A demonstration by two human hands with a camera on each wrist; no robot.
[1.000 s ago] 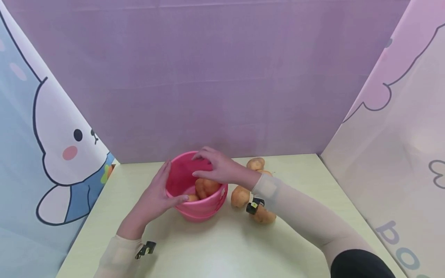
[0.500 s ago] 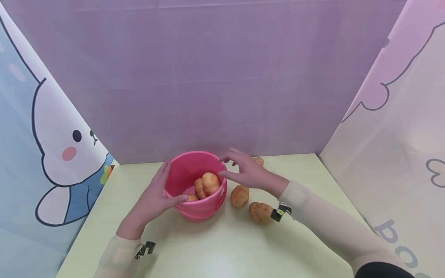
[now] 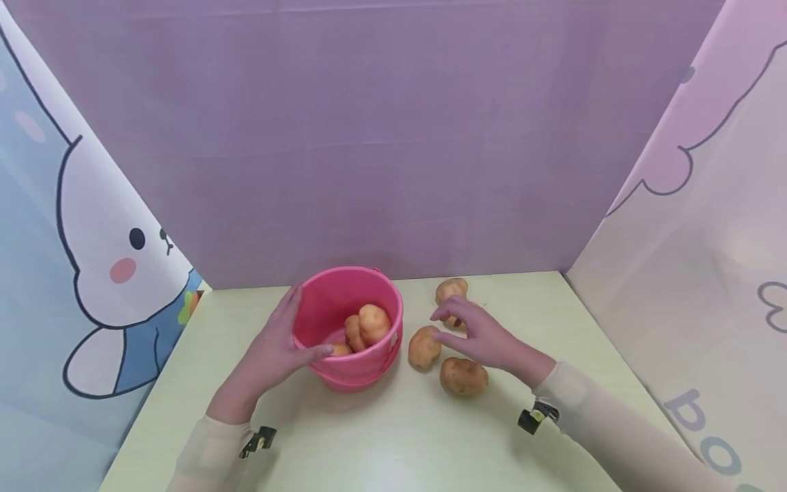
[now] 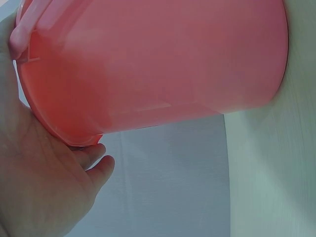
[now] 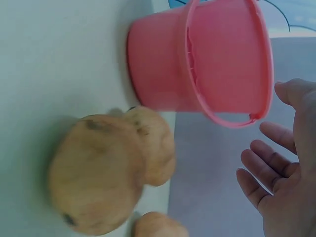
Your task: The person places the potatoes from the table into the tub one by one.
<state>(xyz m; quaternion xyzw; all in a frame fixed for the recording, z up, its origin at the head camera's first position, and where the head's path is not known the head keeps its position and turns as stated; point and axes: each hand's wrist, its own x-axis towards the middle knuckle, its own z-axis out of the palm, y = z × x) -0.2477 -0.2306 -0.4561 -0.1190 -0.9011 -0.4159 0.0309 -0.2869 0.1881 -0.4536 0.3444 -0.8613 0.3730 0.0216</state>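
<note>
"Pink plastic is seen first: where is the round, open-topped bucket [image 3: 350,376] set?"

"It is stood upright on the pale, smooth table [image 3: 369,444]. Its rim is held by the bare left hand [image 3: 277,345], clamped between the thumb, hooked over the near edge, and fingers laid along the outside. Neither is seen to have shifted since a second ago."

"What is changed, then?"

"The place of the bare right hand [image 3: 482,338]. A second ago it is shown over the bucket's mouth, and half a second ago beside the right rim; now it is carried farther right, above the loose potatoes. Its thumb and fingers are parted, and from the right wrist it is seen clear of the potatoes below."

"What is contained in the bucket?"

"At least three rounded, yellow-brown potatoes [image 3: 374,324], gathered toward the near right wall. The uppermost is brightly lit, where it is shaded a second ago; the lowest is partly covered by the left thumb."

"And outside?"

"A tan oval potato [image 3: 424,347] is left just beside the bucket, with a darker brown potato [image 3: 464,376] nearer the front. A lumpy pale-brown potato [image 3: 451,290] is seen farther back, and another is partly hidden by the right fingers."
</note>
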